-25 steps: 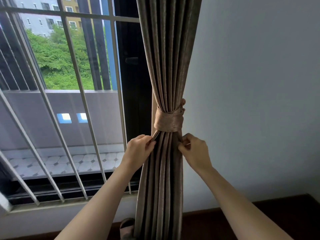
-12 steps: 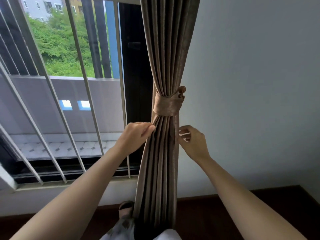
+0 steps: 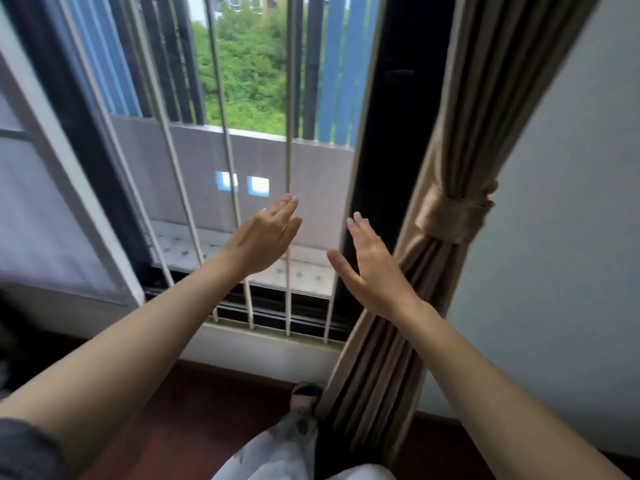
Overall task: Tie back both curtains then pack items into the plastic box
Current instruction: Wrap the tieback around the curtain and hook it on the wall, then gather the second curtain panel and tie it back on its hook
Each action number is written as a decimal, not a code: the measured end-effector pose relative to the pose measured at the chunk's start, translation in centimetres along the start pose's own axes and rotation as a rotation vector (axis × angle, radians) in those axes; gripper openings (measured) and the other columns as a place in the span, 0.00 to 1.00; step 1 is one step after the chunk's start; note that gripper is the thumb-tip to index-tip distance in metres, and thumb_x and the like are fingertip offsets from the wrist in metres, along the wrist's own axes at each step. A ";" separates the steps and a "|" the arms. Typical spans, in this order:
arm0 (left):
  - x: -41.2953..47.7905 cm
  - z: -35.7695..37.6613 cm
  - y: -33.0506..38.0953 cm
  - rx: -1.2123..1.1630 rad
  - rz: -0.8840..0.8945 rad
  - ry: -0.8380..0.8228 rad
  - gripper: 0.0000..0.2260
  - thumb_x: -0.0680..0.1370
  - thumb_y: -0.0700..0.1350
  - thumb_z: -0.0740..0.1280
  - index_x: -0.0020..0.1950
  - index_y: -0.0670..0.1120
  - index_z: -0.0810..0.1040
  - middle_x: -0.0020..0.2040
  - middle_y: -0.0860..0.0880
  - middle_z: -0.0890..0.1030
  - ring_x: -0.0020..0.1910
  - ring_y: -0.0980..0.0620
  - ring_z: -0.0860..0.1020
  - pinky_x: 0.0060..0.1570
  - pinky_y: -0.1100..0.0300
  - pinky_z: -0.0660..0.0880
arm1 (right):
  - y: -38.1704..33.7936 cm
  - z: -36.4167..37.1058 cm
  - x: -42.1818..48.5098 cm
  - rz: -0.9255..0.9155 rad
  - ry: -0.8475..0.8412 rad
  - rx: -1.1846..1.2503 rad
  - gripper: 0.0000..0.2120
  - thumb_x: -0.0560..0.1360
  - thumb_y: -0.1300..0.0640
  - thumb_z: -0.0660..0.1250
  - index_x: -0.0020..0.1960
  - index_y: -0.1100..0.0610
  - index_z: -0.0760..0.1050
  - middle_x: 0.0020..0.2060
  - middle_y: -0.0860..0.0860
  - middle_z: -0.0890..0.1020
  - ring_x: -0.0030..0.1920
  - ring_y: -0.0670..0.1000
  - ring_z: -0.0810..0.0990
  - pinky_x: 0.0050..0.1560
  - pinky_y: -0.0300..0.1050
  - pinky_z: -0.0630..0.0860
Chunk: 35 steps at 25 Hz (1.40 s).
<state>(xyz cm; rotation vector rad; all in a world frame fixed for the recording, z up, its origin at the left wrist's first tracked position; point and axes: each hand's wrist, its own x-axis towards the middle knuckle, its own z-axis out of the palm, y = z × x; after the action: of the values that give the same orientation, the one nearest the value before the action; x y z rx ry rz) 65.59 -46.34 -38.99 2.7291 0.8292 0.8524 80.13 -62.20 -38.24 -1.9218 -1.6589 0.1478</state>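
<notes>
A tan pleated curtain [image 3: 474, 109] hangs at the right of the window, gathered by a matching tie-back band [image 3: 450, 216] wrapped around its middle. My left hand [image 3: 263, 237] is held up in front of the window bars, fingers stretched and holding nothing. My right hand [image 3: 372, 268] is beside it, also spread and holding nothing, just left of the curtain and apart from it. No plastic box is in view.
White vertical window bars [image 3: 289, 98] and a dark window frame [image 3: 377, 140] stand ahead. A white sill [image 3: 263, 344] runs below them. The wall [image 3: 571, 237] is at the right. Dark red floor [image 3: 194, 420] and my foot in a sandal [image 3: 304, 400] lie below.
Both hands have let go of the curtain folds and moved left, fingers spread. The view has swung left, so the tied curtain now sits at the right.
</notes>
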 end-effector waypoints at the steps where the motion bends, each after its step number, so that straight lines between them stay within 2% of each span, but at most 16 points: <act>1: 0.1 -0.2 -1.6 0.050 -0.019 -0.024 0.24 0.83 0.51 0.51 0.74 0.38 0.59 0.75 0.40 0.61 0.75 0.46 0.59 0.74 0.50 0.57 | -0.5 1.1 1.4 -0.014 -0.020 -0.019 0.36 0.77 0.38 0.52 0.77 0.56 0.47 0.77 0.50 0.48 0.76 0.46 0.44 0.76 0.46 0.44; 5: 0.4 -1.3 -9.3 0.220 -0.101 -0.113 0.34 0.78 0.62 0.40 0.76 0.41 0.53 0.77 0.43 0.55 0.75 0.52 0.49 0.72 0.56 0.48 | -2.5 6.0 8.1 -0.141 -0.093 0.011 0.37 0.77 0.36 0.49 0.77 0.55 0.42 0.77 0.48 0.43 0.76 0.45 0.40 0.75 0.44 0.42; 10: 0.3 -6.6 -15.6 0.256 -0.308 -0.136 0.36 0.76 0.62 0.38 0.76 0.41 0.54 0.77 0.44 0.57 0.73 0.55 0.48 0.71 0.60 0.47 | -5.5 9.1 14.4 -0.243 -0.283 -0.032 0.37 0.76 0.35 0.43 0.76 0.54 0.36 0.76 0.49 0.38 0.75 0.44 0.35 0.73 0.40 0.35; 14: 0.3 -13.7 -18.3 0.244 -0.471 -0.062 0.34 0.76 0.60 0.42 0.75 0.40 0.58 0.76 0.44 0.60 0.74 0.54 0.52 0.72 0.58 0.51 | -10.5 7.7 18.3 -0.368 -0.341 -0.033 0.37 0.76 0.35 0.44 0.76 0.54 0.38 0.77 0.50 0.40 0.76 0.45 0.39 0.72 0.39 0.35; 17: -0.6 -19.2 -21.2 0.244 -0.627 -0.003 0.32 0.77 0.58 0.45 0.75 0.40 0.59 0.76 0.43 0.60 0.76 0.48 0.56 0.72 0.56 0.53 | -15.6 8.0 22.0 -0.480 -0.352 -0.001 0.37 0.77 0.36 0.46 0.77 0.56 0.41 0.77 0.51 0.44 0.76 0.46 0.42 0.72 0.39 0.36; 20: -2.3 -23.7 -24.2 0.286 -0.667 0.012 0.36 0.74 0.60 0.42 0.74 0.39 0.61 0.75 0.42 0.62 0.75 0.46 0.59 0.72 0.53 0.55 | -20.7 10.1 25.4 -0.600 -0.326 0.022 0.36 0.77 0.37 0.46 0.77 0.58 0.44 0.77 0.53 0.46 0.77 0.48 0.44 0.71 0.36 0.35; 22: -4.1 -26.7 -26.8 0.308 -0.703 0.027 0.36 0.74 0.60 0.42 0.74 0.39 0.62 0.74 0.41 0.63 0.75 0.46 0.60 0.73 0.52 0.56 | -24.8 12.7 27.1 -0.667 -0.332 0.065 0.37 0.76 0.37 0.44 0.77 0.59 0.47 0.77 0.54 0.49 0.77 0.50 0.47 0.73 0.40 0.40; 26: -7.7 -32.2 -33.2 0.390 -0.741 0.067 0.26 0.80 0.53 0.51 0.73 0.40 0.64 0.74 0.42 0.66 0.74 0.47 0.62 0.72 0.53 0.59 | -34.1 19.2 30.1 -0.793 -0.387 0.097 0.35 0.78 0.38 0.46 0.76 0.60 0.48 0.77 0.55 0.51 0.77 0.52 0.49 0.74 0.46 0.46; 29: -11.2 -37.3 -38.9 0.393 -0.818 0.079 0.22 0.82 0.49 0.53 0.74 0.41 0.63 0.75 0.43 0.64 0.75 0.48 0.60 0.73 0.54 0.56 | -42.0 24.4 32.3 -0.830 -0.425 0.120 0.37 0.75 0.39 0.44 0.76 0.63 0.51 0.76 0.60 0.55 0.76 0.57 0.54 0.74 0.50 0.52; 32: -15.0 -41.9 -43.9 0.429 -0.879 0.108 0.21 0.83 0.47 0.54 0.74 0.41 0.62 0.75 0.44 0.62 0.75 0.49 0.59 0.72 0.54 0.55 | -48.6 29.6 33.6 -0.865 -0.474 0.100 0.35 0.77 0.41 0.47 0.75 0.63 0.52 0.75 0.60 0.56 0.76 0.57 0.54 0.75 0.51 0.53; 35: -18.5 -45.4 -47.1 0.427 -0.968 0.114 0.22 0.83 0.48 0.53 0.75 0.42 0.61 0.76 0.45 0.61 0.75 0.49 0.58 0.72 0.54 0.56 | -53.9 33.9 34.0 -0.871 -0.524 0.118 0.37 0.76 0.39 0.44 0.75 0.63 0.52 0.75 0.61 0.55 0.76 0.57 0.53 0.75 0.53 0.54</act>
<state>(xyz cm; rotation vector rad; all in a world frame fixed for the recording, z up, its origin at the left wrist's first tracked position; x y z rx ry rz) 5.57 -17.74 -24.96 2.0734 2.2697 0.6310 25.59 -15.74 -29.61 -0.9667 -2.6079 0.4048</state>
